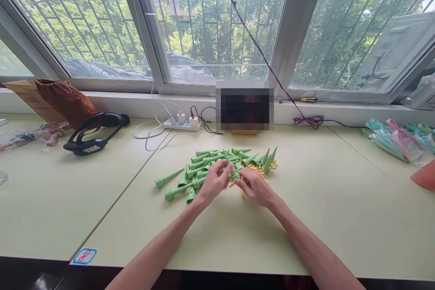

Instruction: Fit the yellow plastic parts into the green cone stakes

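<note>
A heap of green plastic cone spikes (204,163) lies on the pale green table (306,217), with small yellow pieces (258,170) scattered at its right side. My left hand (213,183) and my right hand (254,186) meet at the near edge of the heap. Both have their fingers curled and pinched around a green spike (234,173) held between them. Whether the right fingers also hold a yellow piece is hidden.
A black headset (93,132) and a brown pouch (64,99) lie at the back left. A white power strip (181,123) with cables sits by the window sill. A blurred dark screen (244,106) stands behind the heap. Pastel plastic clips in bags (397,138) lie at the right.
</note>
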Available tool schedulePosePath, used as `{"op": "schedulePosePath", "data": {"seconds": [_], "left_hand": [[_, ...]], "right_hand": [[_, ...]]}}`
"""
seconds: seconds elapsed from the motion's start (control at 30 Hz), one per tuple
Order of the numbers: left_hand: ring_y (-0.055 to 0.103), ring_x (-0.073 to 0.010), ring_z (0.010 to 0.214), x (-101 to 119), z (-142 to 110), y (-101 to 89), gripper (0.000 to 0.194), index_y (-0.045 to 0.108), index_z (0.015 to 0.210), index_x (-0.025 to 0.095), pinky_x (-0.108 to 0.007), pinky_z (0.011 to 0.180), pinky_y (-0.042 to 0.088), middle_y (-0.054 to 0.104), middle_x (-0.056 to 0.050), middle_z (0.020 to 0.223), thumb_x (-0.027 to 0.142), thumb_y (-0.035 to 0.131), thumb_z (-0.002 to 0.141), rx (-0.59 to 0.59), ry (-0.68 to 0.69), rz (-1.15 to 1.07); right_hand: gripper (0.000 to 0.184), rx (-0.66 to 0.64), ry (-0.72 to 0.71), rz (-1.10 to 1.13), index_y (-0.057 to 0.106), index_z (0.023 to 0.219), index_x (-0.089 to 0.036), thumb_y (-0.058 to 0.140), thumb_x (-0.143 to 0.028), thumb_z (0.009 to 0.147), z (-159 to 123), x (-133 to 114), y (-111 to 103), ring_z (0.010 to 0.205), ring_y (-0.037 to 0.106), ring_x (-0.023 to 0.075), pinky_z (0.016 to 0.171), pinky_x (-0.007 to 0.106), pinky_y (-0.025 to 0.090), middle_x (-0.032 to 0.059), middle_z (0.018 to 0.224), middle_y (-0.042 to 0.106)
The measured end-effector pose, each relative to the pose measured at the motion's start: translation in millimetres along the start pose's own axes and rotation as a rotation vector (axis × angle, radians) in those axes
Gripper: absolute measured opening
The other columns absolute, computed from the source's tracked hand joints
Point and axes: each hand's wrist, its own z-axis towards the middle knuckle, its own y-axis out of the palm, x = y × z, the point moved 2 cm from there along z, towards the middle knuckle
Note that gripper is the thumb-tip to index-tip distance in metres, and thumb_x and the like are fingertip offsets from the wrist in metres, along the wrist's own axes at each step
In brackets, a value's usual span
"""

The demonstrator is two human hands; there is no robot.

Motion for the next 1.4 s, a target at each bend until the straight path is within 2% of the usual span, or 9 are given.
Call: {"op": "schedulePosePath", "data": {"seconds": [0.13,0.3,0.4,0.5,0.57,0.7,0.9,1.1,1.4], "left_hand": [[0.034,-0.0044,0.034,-1,0,0.0,0.034,0.048,0.077,0.018,-0.018,0.035,0.025,0.036,0.009,0.046,0.049,0.06,0.088,0.003,0.005,0.007],[0.039,-0.0028,0.036,-3,1,-0.8,0.035,0.048,0.079,0.018,-0.018,0.034,0.027,0.053,0.004,0.065,0.05,0.059,0.088,0.047,0.02,-0.011],[0.038,-0.0018,0.035,-3,2,-3.0,0.037,0.045,0.077,0.019,-0.018,0.033,0.027,0.057,0.003,0.073,0.051,0.059,0.087,0.114,0.027,-0.045],[0.037,-0.0011,0.035,-2,3,-5.5,0.038,0.044,0.077,0.019,-0.017,0.032,0.026,0.057,0.003,0.075,0.052,0.061,0.086,0.164,0.033,-0.077],[0.037,-0.0008,0.035,-2,3,-6.2,0.037,0.046,0.078,0.019,-0.017,0.032,0.025,0.058,0.002,0.078,0.052,0.062,0.085,0.175,0.029,-0.082],[0.037,-0.0004,0.035,-3,3,-4.9,0.036,0.052,0.082,0.018,-0.018,0.032,0.024,0.059,0.0,0.083,0.052,0.065,0.083,0.176,0.01,-0.086],[0.035,-0.0001,0.035,-2,2,-2.7,0.036,0.055,0.082,0.017,-0.018,0.033,0.024,0.059,0.0,0.082,0.051,0.066,0.082,0.174,0.004,-0.088],[0.035,-0.0005,0.035,0,1,-2.1,0.036,0.056,0.082,0.017,-0.018,0.032,0.025,0.059,0.0,0.08,0.052,0.066,0.082,0.157,0.0,-0.085],[0.035,-0.0005,0.034,1,0,0.4,0.036,0.057,0.081,0.017,-0.018,0.032,0.025,0.058,0.001,0.076,0.052,0.066,0.081,0.138,-0.008,-0.085]], "right_hand": [[0.028,-0.012,-0.001,-0.015,0.044,0.071,-0.02,0.048,-0.03,0.097,0,1,1,0.062,0.045,0.014,0.058,0.026,0.034,-0.0013,0.068,0.048],[0.023,-0.02,0.023,-0.019,0.057,0.081,-0.019,0.049,-0.033,0.097,0,2,-1,0.061,0.047,0.0136,0.06,0.027,0.039,0.0005,0.073,0.056],[0.023,0.08,0.05,-0.001,0.062,0.096,-0.019,0.046,-0.035,0.099,0,8,-8,0.061,0.05,0.0141,0.062,0.028,0.043,0.0035,0.081,0.062],[0.024,0.239,0.127,-0.023,0.063,0.099,-0.018,0.046,-0.035,0.099,0,20,-18,0.059,0.05,0.0139,0.06,0.029,0.044,0.0057,0.086,0.064],[0.022,0.285,0.175,-0.046,0.063,0.1,-0.018,0.048,-0.034,0.097,-1,28,-21,0.057,0.051,0.0136,0.059,0.029,0.045,0.0064,0.089,0.065],[0.019,0.215,0.179,-0.092,0.066,0.096,-0.019,0.052,-0.031,0.095,-3,35,-20,0.057,0.052,0.0134,0.059,0.029,0.046,0.005,0.087,0.063],[0.015,0.099,0.172,-0.2,0.07,0.094,-0.021,0.057,-0.027,0.091,-3,29,-11,0.06,0.054,0.0136,0.06,0.029,0.046,0.0037,0.086,0.061],[0.017,0.078,0.205,-0.254,0.07,0.101,-0.021,0.056,-0.023,0.09,-4,32,-6,0.068,0.058,0.0161,0.063,0.03,0.047,0.0039,0.086,0.06],[0.012,0.049,0.222,-0.232,0.068,0.093,-0.023,0.059,-0.019,0.087,-4,32,-3,0.064,0.058,0.0142,0.06,0.027,0.045,0.0022,0.084,0.058]]}}
